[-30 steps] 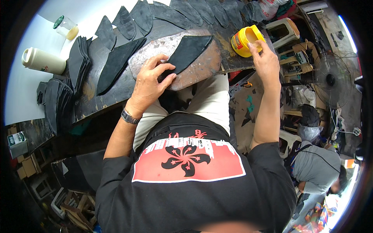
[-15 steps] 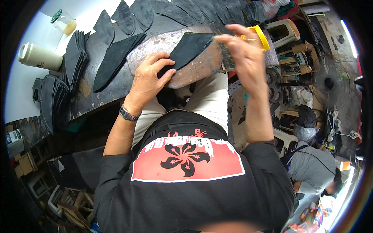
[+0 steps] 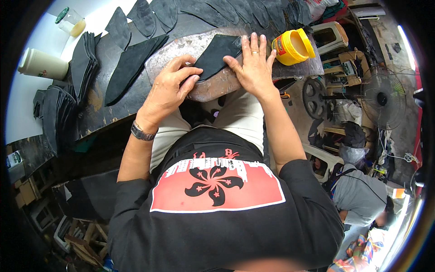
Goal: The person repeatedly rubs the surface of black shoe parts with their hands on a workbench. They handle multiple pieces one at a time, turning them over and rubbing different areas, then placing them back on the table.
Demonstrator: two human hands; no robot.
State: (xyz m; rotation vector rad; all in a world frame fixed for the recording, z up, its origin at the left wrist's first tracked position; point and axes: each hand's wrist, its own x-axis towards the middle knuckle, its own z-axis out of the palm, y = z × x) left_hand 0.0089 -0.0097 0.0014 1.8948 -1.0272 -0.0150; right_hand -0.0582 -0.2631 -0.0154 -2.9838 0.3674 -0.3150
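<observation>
A black leather-like piece (image 3: 216, 53), cut to a pointed shape, lies on a worn, stained board (image 3: 170, 54) that reaches over my lap. At the piece's near left edge, my left hand (image 3: 170, 88) has its thumb and forefinger closed on the rim. My right hand (image 3: 254, 65) rests flat across the piece's right end, fingers stretched out and thumb spread. Just right of that hand a yellow plastic tub (image 3: 286, 49) stands tilted on the table's edge. The underside of the piece is hidden.
Stacks of similar black pieces (image 3: 131, 68) lie to the left, with more pieces (image 3: 206, 12) along the back. A cream lidded cup (image 3: 43, 63) and a glass jar (image 3: 70, 21) stand at far left. Right of the table are a fan (image 3: 382, 97) and a bent-over person (image 3: 360, 195).
My right hand, blurred and raised before, has come down flat onto the right end of the black piece. The yellow tub behind it now shows. My left hand stays at the near edge.
</observation>
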